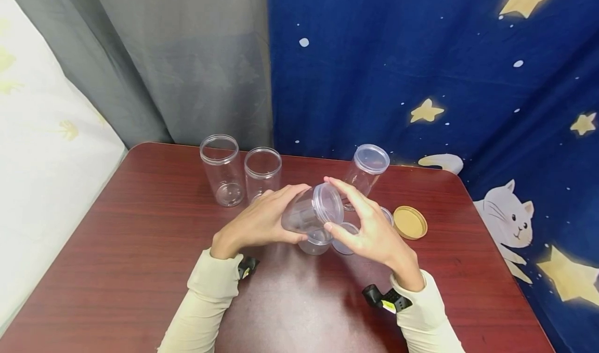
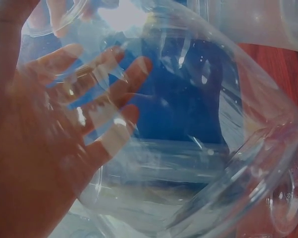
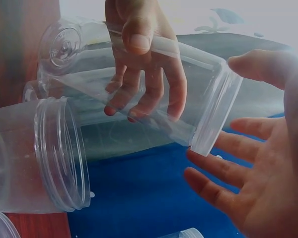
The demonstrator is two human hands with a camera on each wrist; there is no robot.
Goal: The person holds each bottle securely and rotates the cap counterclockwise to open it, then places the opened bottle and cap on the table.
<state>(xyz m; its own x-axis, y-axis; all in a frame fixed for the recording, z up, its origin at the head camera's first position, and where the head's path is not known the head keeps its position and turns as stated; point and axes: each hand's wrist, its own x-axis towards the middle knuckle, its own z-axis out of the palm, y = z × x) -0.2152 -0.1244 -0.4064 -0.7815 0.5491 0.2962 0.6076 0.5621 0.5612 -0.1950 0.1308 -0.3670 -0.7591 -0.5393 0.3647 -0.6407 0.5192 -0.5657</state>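
person here's got a clear jar (image 1: 301, 211) tilted up above the reddish-brown table (image 1: 290, 306), left hand (image 1: 264, 217) wrapped round the body, right hand (image 1: 369, 225) gripping the clear lid (image 1: 331, 203) on its end, thumb one side, fingers the other. two lidless jars (image 1: 222, 173) stand at the back left, gold lid (image 1: 410, 222) lies over right.

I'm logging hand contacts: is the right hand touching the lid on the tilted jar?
Touching. In the right wrist view, the right hand has its thumb against the upper edge of the lid.
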